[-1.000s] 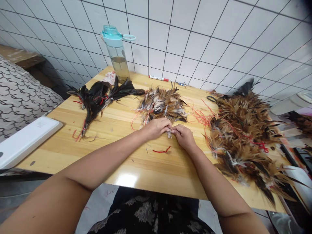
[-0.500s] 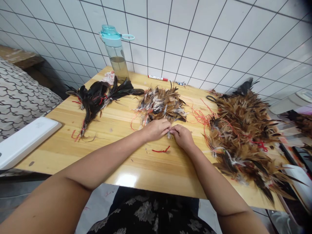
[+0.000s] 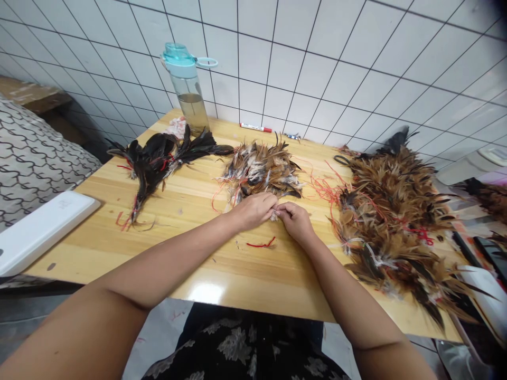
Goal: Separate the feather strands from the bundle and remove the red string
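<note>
My left hand [image 3: 259,208] and my right hand [image 3: 295,219] meet fingertip to fingertip over the middle of the table. Between them a small feather [image 3: 274,215] shows its pale, fluffy end; most of it is hidden by my fingers. Both hands are closed, the fingers pinched around it. Just beyond my left hand lies a loose pile of brown and white feathers [image 3: 261,166] with red thread in it. A short piece of red string [image 3: 261,244] rests on the wood on my side of the hands.
Black feather bundles [image 3: 152,158] lie at left, below a water bottle [image 3: 190,100]. A large heap of brown feathers [image 3: 396,184] covers the right side, beside tangled red thread [image 3: 327,190]. A red marker [image 3: 255,127] lies by the tiled wall. A white device [image 3: 49,229] sits at the left edge.
Both hands stay at almost the same spot, still pinched together. The pale feather end between them has shifted very slightly; the other things lie as before.
</note>
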A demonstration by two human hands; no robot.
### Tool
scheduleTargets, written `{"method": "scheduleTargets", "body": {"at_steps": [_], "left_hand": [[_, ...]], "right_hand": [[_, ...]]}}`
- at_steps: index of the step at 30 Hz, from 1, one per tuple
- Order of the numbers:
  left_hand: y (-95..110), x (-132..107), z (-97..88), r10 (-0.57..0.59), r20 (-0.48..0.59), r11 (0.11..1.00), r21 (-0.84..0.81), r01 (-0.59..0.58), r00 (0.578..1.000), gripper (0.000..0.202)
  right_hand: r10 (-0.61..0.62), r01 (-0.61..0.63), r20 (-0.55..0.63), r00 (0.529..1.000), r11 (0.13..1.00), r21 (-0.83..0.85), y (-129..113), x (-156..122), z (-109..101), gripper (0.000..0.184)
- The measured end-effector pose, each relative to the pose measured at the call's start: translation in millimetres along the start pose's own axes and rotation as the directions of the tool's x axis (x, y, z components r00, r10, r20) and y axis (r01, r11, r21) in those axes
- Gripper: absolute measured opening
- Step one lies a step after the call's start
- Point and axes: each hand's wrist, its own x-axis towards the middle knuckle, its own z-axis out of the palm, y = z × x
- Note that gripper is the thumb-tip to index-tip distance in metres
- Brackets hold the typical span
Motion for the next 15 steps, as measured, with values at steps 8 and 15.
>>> {"method": "scheduleTargets", "body": {"at_steps": [8,15], "left_hand": [[0.6,-2.4,2.1,-0.041,-0.024,0.999,0.006,0.041,0.999,0.009],[0.5,-1.4,1.0,-0.166,-0.006,0.971,-0.173,0.163,0.986,0.006]], "right_hand": [[0.038,-0.038,0.000,0.999,0.997,0.063,-1.4,-0.4,0.8,0.010],[0.096,-0.095,-0.007,0.995,0.988,0.123,-3.1,0.8,-0.6,0.010]]}}
